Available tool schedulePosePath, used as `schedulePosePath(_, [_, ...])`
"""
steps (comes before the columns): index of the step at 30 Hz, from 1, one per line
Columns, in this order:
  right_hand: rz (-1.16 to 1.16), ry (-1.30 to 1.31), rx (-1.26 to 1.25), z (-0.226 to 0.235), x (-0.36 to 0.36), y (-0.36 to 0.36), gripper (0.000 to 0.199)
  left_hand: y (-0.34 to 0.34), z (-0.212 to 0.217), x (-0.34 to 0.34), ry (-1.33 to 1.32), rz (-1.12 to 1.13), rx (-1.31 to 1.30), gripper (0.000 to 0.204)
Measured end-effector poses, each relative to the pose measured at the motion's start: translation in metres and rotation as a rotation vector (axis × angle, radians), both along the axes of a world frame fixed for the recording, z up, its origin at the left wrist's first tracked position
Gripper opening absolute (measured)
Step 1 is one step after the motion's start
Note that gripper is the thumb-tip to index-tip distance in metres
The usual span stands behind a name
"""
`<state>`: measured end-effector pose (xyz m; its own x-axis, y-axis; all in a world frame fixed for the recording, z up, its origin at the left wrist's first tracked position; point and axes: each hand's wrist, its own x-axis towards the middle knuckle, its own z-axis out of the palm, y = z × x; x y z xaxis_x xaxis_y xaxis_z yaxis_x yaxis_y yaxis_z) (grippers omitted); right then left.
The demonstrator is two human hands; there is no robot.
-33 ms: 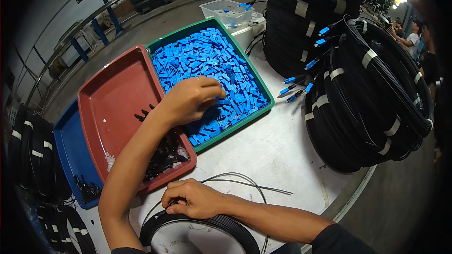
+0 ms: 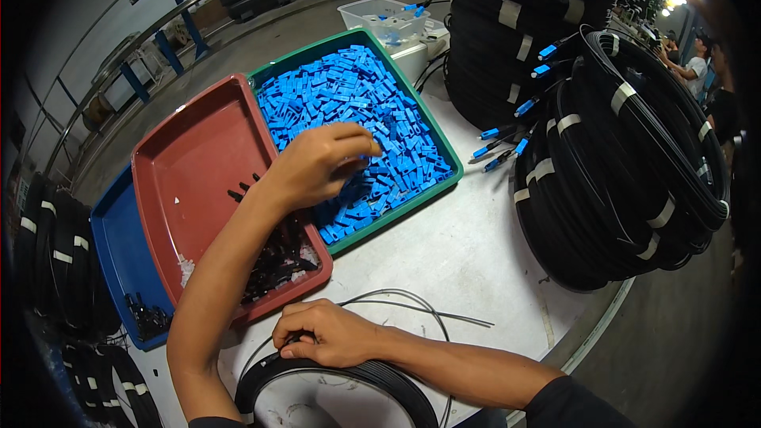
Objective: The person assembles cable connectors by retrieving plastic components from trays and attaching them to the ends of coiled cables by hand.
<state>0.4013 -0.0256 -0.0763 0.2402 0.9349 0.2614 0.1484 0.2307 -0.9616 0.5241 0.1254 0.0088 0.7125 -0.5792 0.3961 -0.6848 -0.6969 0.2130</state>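
Note:
My left hand [image 2: 329, 160] is over the green tray [image 2: 366, 235] of small blue plastic connector housings [image 2: 333, 91]. Its fingers are curled together among the pieces; the hand itself hides whatever lies between them. At the front of the table, my right hand [image 2: 333, 337] is closed on the upper edge of a coil of black cable [image 2: 388, 380], thumb pressed against it. Loose cable ends [image 2: 448, 317] stick out from the coil beyond that hand, across the white tabletop.
A red tray [image 2: 202, 154] with black parts overlaps a blue tray [image 2: 119, 246] at left. Banded black cable coils [image 2: 587, 190] with blue-tipped ends stand at right, beside a taller stack [image 2: 483, 40]. A clear bin [image 2: 369, 9] sits behind. People [image 2: 697, 63] are at far right.
My left hand has shifted very slightly upward over the blue housings. My right hand stays on the coil.

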Motion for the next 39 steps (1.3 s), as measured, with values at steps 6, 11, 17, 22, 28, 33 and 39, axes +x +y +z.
schedulePosePath(6, [-0.073, -0.059, 0.039, 0.0, 0.001, -0.002, 0.012, 0.013, 0.016, -0.038, -0.091, 0.13, -0.362, 0.036])
schedulePosePath(11, [-0.103, -0.124, 0.071, -0.004, 0.001, -0.003, 0.014, 0.009, 0.011, -0.046, -0.074, 0.206, -0.436, 0.038])
schedulePosePath(17, [-0.129, -0.185, 0.044, 0.004, -0.002, -0.007, 0.014, -0.002, 0.03, -0.09, -0.088, 0.246, -0.369, 0.029])
schedulePosePath(22, [-0.189, -0.273, 0.147, 0.001, -0.003, -0.003, 0.013, 0.024, 0.019, -0.182, -0.079, 0.316, -0.572, 0.024])
schedulePosePath(28, [-0.248, -0.776, 0.288, 0.016, -0.008, -0.003, 0.019, 0.037, -0.024, -0.275, -0.114, 0.603, -0.875, 0.01])
schedulePosePath(33, [-0.262, -0.696, 0.249, 0.022, -0.014, -0.007, 0.019, 0.018, -0.055, -0.3, -0.073, 0.685, -0.85, 0.013])
schedulePosePath(39, [-0.273, -0.681, 0.209, 0.02, -0.015, -0.011, 0.02, 0.008, -0.052, -0.306, -0.102, 0.744, -0.683, 0.017])
